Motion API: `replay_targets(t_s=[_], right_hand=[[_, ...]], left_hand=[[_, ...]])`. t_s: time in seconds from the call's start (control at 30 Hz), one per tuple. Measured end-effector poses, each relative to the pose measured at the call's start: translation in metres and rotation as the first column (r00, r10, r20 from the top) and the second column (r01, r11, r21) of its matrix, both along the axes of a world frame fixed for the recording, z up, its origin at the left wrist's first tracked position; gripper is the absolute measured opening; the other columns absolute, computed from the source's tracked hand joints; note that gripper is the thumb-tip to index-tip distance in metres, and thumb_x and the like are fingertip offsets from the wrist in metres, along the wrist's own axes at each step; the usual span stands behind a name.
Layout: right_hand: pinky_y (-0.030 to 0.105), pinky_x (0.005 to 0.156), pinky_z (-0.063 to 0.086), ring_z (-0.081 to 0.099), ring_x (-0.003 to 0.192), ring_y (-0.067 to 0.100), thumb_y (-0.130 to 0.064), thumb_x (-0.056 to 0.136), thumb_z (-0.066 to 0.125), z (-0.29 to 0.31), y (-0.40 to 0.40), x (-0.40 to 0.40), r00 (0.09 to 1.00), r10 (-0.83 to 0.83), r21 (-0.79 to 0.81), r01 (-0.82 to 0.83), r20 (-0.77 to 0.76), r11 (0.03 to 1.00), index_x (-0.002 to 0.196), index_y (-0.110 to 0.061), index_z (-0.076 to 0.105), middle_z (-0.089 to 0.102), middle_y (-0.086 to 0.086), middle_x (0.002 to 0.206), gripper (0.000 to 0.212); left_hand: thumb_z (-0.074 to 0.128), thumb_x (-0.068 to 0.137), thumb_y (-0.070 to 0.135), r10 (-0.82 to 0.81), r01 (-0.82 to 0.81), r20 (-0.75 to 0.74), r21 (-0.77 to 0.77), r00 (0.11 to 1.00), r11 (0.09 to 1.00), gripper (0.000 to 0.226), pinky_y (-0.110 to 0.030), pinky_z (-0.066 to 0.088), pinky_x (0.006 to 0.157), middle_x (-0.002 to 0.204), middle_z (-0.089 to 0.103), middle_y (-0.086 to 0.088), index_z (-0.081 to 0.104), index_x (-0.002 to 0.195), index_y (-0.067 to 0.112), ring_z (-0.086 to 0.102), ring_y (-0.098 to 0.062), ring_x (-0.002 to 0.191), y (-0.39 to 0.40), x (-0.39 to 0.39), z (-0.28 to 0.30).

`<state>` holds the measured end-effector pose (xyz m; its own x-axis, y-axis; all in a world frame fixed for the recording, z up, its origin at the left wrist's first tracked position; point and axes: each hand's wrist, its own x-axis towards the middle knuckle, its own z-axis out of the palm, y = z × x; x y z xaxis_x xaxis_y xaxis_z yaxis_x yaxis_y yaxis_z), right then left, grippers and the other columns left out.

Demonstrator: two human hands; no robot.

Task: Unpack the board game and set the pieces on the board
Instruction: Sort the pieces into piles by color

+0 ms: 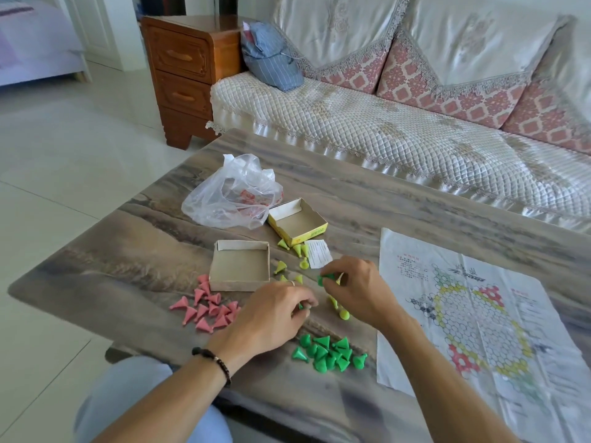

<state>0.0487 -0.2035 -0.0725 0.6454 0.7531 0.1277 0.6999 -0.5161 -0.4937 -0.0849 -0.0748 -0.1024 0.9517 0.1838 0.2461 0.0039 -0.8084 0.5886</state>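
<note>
**Three colour groups of cone pieces on table, both hands pinching green pieces**

Three groups of cone pieces lie on the table (pixel 415 199): pink pieces (pixel 209 310) at left, dark green pieces (pixel 329 352) near the front edge, yellow-green pieces (pixel 292 260) scattered between the boxes and the hands. Right hand (pixel 355 290) pinches a dark green piece (pixel 325 279) at fingertips, raised a bit above the table. Left hand (pixel 275 314) has fingers curled, pinching a small green piece (pixel 301 306), mostly hidden by the fingers. One yellow-green piece (pixel 439 314) sits just below the right hand.

Paper board (pixel 473 311) is unfolded flat at the right of the table, creased, no pieces on it. Open brown box tray (pixel 240 265) sits beside the pink pieces. Yellow box lid (pixel 297 222) lies open behind it, touching a crumpled plastic bag (pixel 232 193). Small paper slip (pixel 318 253) lies just beside the yellow lid.

Sofa (pixel 399 123) stands behind the table, wooden cabinet (pixel 188 68) at its left end, blue striped bundle (pixel 268 55) on the sofa seat.
</note>
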Motion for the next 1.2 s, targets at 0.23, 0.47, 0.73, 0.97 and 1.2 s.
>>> replay_targets(t_s=[0.23,0.47,0.73,0.97,1.2], right_hand=[[0.023,0.065,0.046,0.057,0.069,0.008,-0.013,0.080,0.065,0.000,-0.074,-0.029,0.992,-0.069,-0.079,0.061,-0.103,0.995,0.086,-0.020,0.075,0.062,-0.014,0.077,0.014],[0.020,0.075,0.045,0.058,0.083,0.009,-0.012,0.082,0.055,-0.004,-0.087,-0.046,0.983,-0.070,-0.152,0.044,-0.168,0.987,0.106,-0.023,0.071,0.067,-0.006,0.098,0.031],[0.018,0.074,0.044,0.060,0.089,0.013,-0.005,0.075,0.049,-0.005,-0.088,-0.050,0.979,-0.090,-0.177,0.057,-0.183,0.983,0.110,-0.019,0.068,0.067,-0.002,0.104,0.042],[0.015,0.074,0.039,0.055,0.087,0.009,-0.009,0.081,0.052,-0.009,-0.090,-0.043,0.979,-0.104,-0.165,0.075,-0.176,0.984,0.114,-0.015,0.066,0.067,0.000,0.106,0.037],[0.021,0.073,0.046,0.059,0.083,0.013,-0.015,0.078,0.065,0.004,-0.071,-0.019,0.993,-0.105,-0.109,0.099,-0.056,0.989,0.106,-0.011,0.068,0.065,-0.003,0.089,0.028]], left_hand=[[0.062,0.091,0.022,-0.078,0.081,-0.061,0.048,0.995,0.996,0.015,-0.022,0.045,0.071,0.097,0.072,0.008,0.072,0.101,0.026,0.063,-0.008,0.081,-0.038,0.012,0.010],[0.060,0.089,0.031,-0.124,0.141,-0.226,0.061,0.966,0.988,0.019,-0.028,0.049,0.080,0.107,0.070,0.011,0.072,0.104,0.031,0.062,-0.011,0.099,-0.049,0.017,0.007],[0.058,0.091,0.029,-0.186,0.207,-0.303,0.040,0.935,0.977,0.031,-0.028,0.048,0.091,0.122,0.064,0.014,0.065,0.121,0.034,0.057,-0.008,0.110,-0.041,0.009,0.012],[0.060,0.092,0.035,-0.126,0.143,-0.232,0.056,0.964,0.988,0.032,-0.026,0.047,0.082,0.114,0.062,0.013,0.063,0.123,0.028,0.058,-0.006,0.098,-0.034,0.005,0.012],[0.074,0.082,0.022,0.154,-0.140,-0.156,0.096,0.976,0.985,0.048,-0.027,0.050,0.079,0.114,0.060,0.005,0.059,0.127,0.024,0.062,-0.007,0.086,0.012,0.009,0.026]])
